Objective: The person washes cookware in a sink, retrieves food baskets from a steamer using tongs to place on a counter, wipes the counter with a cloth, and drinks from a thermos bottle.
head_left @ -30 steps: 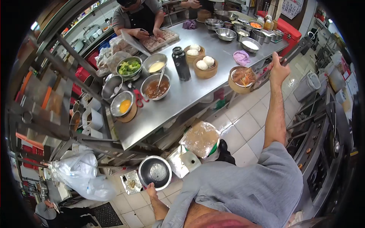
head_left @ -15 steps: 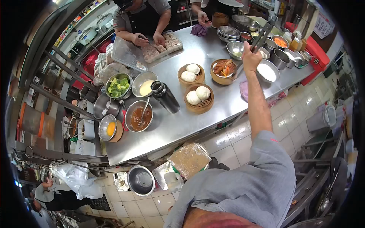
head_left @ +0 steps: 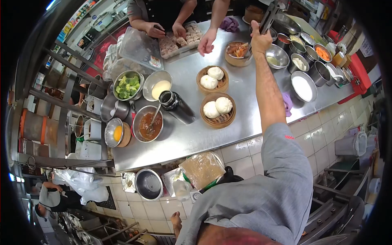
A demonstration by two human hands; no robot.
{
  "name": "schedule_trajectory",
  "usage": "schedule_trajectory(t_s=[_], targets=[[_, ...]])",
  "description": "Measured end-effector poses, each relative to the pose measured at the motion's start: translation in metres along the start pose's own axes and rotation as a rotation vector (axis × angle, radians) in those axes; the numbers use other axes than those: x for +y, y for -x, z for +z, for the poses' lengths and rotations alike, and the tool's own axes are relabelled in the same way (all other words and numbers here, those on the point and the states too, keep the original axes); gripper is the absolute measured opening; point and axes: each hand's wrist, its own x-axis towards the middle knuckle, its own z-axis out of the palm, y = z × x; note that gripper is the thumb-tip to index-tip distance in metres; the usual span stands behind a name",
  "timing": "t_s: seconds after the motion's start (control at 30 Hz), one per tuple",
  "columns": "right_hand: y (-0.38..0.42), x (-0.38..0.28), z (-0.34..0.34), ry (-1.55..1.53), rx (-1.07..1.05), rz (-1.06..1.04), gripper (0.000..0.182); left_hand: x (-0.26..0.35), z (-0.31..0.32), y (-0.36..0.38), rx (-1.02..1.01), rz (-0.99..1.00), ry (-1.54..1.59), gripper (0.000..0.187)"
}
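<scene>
My right hand (head_left: 261, 41) is closed around metal tongs (head_left: 269, 18) beyond the middle of the steel table. The tongs' lower end meets the rim of a small bamboo steamer (head_left: 236, 61), which holds a dish of orange-red food (head_left: 238, 50). Nearer to me sit two more bamboo steamers, the far one (head_left: 226, 86) and the near one (head_left: 231, 121), each with two white buns. Low beside my body hangs my left hand (head_left: 176, 220), small and foreshortened, away from the table; its fingers are not clear.
A co-worker's hand (head_left: 207, 42) reaches in left of the steamer. Another person's hands work over a tray of pale pieces (head_left: 179, 51). Left stand a black flask (head_left: 177, 108), a sauce bowl (head_left: 136, 122) and a broccoli bowl (head_left: 136, 96). Several metal containers (head_left: 316, 73) line the right.
The steamer under my tongs has moved toward the far side, away from the bun steamers. A co-worker's hand has stretched forward over the table. My left hand has come into view.
</scene>
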Motion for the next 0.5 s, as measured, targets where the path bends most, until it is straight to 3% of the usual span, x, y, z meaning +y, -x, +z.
schedule_trajectory(t_s=[0.07, 0.13, 0.17, 0.23, 0.37, 0.43, 0.5], targets=[[0.000, -0.035, -0.018, -0.117, -0.034, -0.049, 0.049, 0.004, 0.000, 0.006, -0.038, 0.003, -0.163, 0.038], [-0.005, -0.062, -0.039, -0.226, -0.091, -0.136, 0.044, 0.010, 0.009, -0.011, -0.060, 0.361, -0.485, 0.032], [-0.002, -0.074, -0.054, -0.237, -0.132, -0.131, 0.044, 0.021, 0.015, -0.015, -0.122, 0.445, -0.418, 0.031], [0.008, -0.098, -0.085, -0.178, -0.214, -0.127, 0.044, 0.125, 0.050, 0.026, -0.278, 0.586, -0.225, 0.032], [0.031, -0.099, -0.149, -0.071, -0.267, 0.020, 0.036, 0.275, 0.127, 0.095, -1.028, 0.598, 0.143, 0.040], [0.044, -0.096, -0.181, -0.090, -0.228, 0.076, 0.033, 0.319, 0.163, 0.117, -1.282, 0.540, 0.278, 0.046], [0.054, -0.092, -0.210, -0.145, -0.155, 0.113, 0.033, 0.352, 0.194, 0.127, -1.388, 0.401, 0.514, 0.042]])
